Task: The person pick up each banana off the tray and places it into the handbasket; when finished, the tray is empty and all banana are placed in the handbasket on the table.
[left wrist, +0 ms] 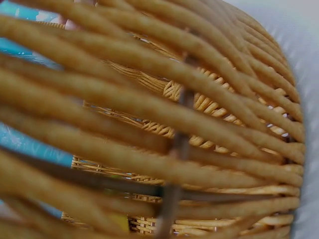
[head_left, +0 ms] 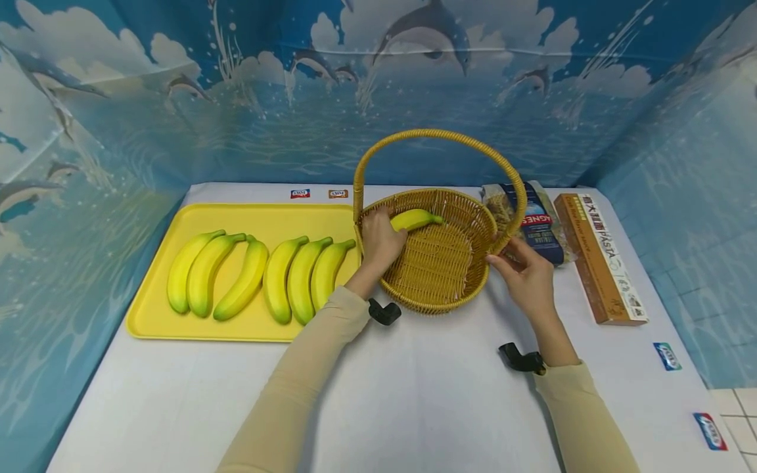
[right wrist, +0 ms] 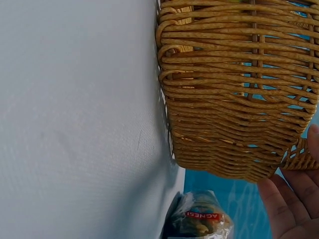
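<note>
The left hand (head_left: 378, 242) grips a yellow banana (head_left: 415, 219) inside the round woven wicker basket (head_left: 458, 289) near the white table's (head_left: 414, 394) far edge; the right hand (head_left: 528, 279), fingers relaxed, should steady the rim

Bright, even light from overhead, soft shadows

The head view bends at its edges (backdrop walls curve outward), with faint shadows under the basket (head_left: 437, 263) and forearms. The left wrist view is blurred, wicker too near to focus; the right wrist view is sharper, the white table (right wrist: 75, 109) slightly grainy.
</note>
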A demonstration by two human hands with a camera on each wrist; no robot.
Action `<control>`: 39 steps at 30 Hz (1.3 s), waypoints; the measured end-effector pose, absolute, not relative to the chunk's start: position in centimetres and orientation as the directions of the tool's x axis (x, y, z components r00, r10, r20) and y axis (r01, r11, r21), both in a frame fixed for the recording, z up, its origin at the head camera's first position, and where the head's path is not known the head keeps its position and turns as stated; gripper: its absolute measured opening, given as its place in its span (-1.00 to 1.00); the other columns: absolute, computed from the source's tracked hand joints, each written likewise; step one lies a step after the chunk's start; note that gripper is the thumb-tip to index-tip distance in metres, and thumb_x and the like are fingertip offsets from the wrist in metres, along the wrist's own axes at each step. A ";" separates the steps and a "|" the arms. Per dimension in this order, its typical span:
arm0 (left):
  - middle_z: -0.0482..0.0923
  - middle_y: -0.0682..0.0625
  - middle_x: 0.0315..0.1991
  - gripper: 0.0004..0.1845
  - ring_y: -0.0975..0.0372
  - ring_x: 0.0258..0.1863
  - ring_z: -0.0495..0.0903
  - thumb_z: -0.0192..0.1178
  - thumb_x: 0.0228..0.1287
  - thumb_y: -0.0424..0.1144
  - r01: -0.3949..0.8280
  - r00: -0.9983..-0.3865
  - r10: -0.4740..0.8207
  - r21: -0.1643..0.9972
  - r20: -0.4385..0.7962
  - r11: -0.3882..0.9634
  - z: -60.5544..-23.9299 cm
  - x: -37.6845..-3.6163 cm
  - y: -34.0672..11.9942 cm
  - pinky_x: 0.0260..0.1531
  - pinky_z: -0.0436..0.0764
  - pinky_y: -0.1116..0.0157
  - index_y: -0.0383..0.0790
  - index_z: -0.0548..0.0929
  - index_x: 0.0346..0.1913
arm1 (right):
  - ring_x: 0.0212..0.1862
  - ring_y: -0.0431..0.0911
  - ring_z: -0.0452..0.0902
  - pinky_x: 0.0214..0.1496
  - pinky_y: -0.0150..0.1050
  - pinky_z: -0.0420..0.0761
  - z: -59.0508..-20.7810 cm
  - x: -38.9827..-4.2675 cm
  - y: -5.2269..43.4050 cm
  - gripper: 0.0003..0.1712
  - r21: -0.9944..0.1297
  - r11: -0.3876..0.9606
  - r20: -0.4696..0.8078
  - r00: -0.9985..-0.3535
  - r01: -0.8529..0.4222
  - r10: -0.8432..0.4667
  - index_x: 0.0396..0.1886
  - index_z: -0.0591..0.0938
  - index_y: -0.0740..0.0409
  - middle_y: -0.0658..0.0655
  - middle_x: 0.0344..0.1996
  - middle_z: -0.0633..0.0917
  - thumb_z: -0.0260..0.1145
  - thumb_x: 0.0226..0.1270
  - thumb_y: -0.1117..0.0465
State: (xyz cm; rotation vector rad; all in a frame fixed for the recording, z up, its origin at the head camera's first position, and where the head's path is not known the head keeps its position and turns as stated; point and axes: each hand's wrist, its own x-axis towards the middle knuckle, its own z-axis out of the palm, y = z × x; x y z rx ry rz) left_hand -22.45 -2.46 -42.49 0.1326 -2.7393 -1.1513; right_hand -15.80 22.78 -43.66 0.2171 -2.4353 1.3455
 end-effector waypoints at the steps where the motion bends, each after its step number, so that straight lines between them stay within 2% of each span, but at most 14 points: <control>1: 0.60 -0.23 0.05 -0.54 -0.09 0.19 0.48 0.32 0.17 -0.35 -0.022 -0.982 -0.150 0.717 0.117 0.697 -42.4 -22.4 -2.4 0.19 0.48 0.05 -0.34 0.58 0.16 | 0.00 -0.60 0.46 0.01 -0.49 0.58 -43.6 -15.8 22.8 -0.48 -0.790 0.536 0.371 -0.928 -0.297 0.034 0.22 0.60 0.16 0.21 0.10 0.68 0.40 0.24 0.26; 4: 0.59 -0.23 0.08 -0.52 -0.09 0.21 0.46 0.33 0.18 -0.34 -0.032 -0.982 -0.157 0.728 0.105 0.685 -42.3 -22.3 -2.4 0.21 0.46 0.04 -0.32 0.56 0.19 | 0.02 -0.56 0.49 0.00 -0.58 0.54 -43.6 -15.8 22.7 -0.49 -0.792 0.537 0.367 -0.930 -0.291 0.036 0.22 0.60 0.17 0.20 0.10 0.68 0.39 0.25 0.23; 10: 0.56 -0.19 0.15 -0.50 -0.06 0.26 0.43 0.33 0.23 -0.27 -0.004 -0.984 -0.138 0.766 0.111 0.642 -42.2 -22.2 -2.7 0.25 0.43 0.04 -0.29 0.54 0.23 | 0.03 -0.54 0.50 -0.01 -0.58 0.55 -43.6 -15.8 22.6 -0.49 -0.796 0.527 0.366 -0.930 -0.296 0.032 0.21 0.60 0.19 0.22 0.11 0.67 0.39 0.24 0.25; 14: 0.56 -0.18 0.19 -0.50 -0.03 0.24 0.48 0.32 0.25 -0.22 0.126 -0.978 -0.061 0.792 0.201 0.598 -42.0 -21.8 -3.1 0.26 0.42 0.01 -0.29 0.55 0.24 | 0.01 -0.56 0.49 -0.02 -0.59 0.54 -43.7 -15.8 22.5 -0.49 -0.792 0.533 0.369 -0.929 -0.296 0.032 0.21 0.60 0.19 0.22 0.10 0.67 0.39 0.24 0.27; 19: 0.53 -0.18 0.21 -0.48 -0.01 0.14 0.54 0.29 0.28 -0.21 0.325 -0.943 0.093 0.823 0.319 0.467 -41.2 -19.4 -4.3 0.13 0.53 0.03 -0.26 0.53 0.29 | 0.02 -0.54 0.50 -0.03 -0.65 0.51 -43.9 -15.9 22.6 -0.49 -0.795 0.533 0.363 -0.931 -0.290 0.035 0.22 0.59 0.19 0.23 0.10 0.67 0.38 0.26 0.23; 24: 0.50 -0.15 0.26 -0.44 0.04 0.14 0.54 0.29 0.29 -0.20 0.380 -0.925 0.146 0.844 0.352 0.378 -39.7 -15.6 -7.6 0.04 0.60 0.05 -0.20 0.49 0.34 | 0.02 -0.44 0.55 -0.04 -0.65 0.52 -43.7 -15.9 22.6 -0.50 -0.797 0.526 0.369 -0.929 -0.296 0.037 0.21 0.60 0.19 0.23 0.09 0.68 0.39 0.25 0.26; 28: 0.52 -0.20 0.24 -0.45 0.02 0.13 0.56 0.30 0.27 -0.30 0.421 -0.901 0.068 0.825 0.428 0.378 -38.5 -13.6 -12.2 0.05 0.60 0.08 -0.26 0.49 0.32 | 0.00 -0.52 0.52 -0.05 -0.66 0.51 -43.5 -15.9 22.6 -0.49 -0.801 0.512 0.380 -0.924 -0.310 0.035 0.20 0.60 0.21 0.24 0.09 0.68 0.40 0.23 0.29; 31: 0.53 -0.20 0.23 -0.46 0.00 0.16 0.54 0.30 0.26 -0.36 0.411 -0.879 -0.057 0.814 0.473 0.411 -37.9 -12.7 -16.5 0.07 0.58 0.21 -0.25 0.50 0.31 | -0.01 -0.56 0.50 -0.05 -0.66 0.51 -43.5 -15.9 22.7 -0.49 -0.802 0.511 0.378 -0.925 -0.309 0.034 0.21 0.60 0.21 0.26 0.09 0.67 0.40 0.23 0.30; 35: 0.54 -0.17 0.22 -0.48 0.04 0.16 0.53 0.27 0.28 -0.37 0.331 -0.838 -0.255 0.820 0.483 0.467 -37.8 -11.9 -22.7 0.06 0.53 0.41 -0.20 0.52 0.31 | 0.00 -0.50 0.52 -0.05 -0.66 0.51 -43.6 -15.9 22.7 -0.49 -0.801 0.520 0.368 -0.929 -0.296 0.037 0.21 0.60 0.19 0.25 0.09 0.67 0.40 0.24 0.27; 39: 0.52 -0.08 0.26 -0.50 0.16 0.19 0.49 0.24 0.33 -0.29 0.175 -0.794 -0.426 0.835 0.433 0.522 -38.3 -11.3 -28.4 0.09 0.48 0.42 -0.06 0.51 0.32 | 0.01 -0.47 0.53 -0.05 -0.66 0.51 -43.7 -16.0 22.9 -0.49 -0.797 0.527 0.368 -0.929 -0.294 0.037 0.21 0.60 0.20 0.24 0.09 0.68 0.40 0.24 0.26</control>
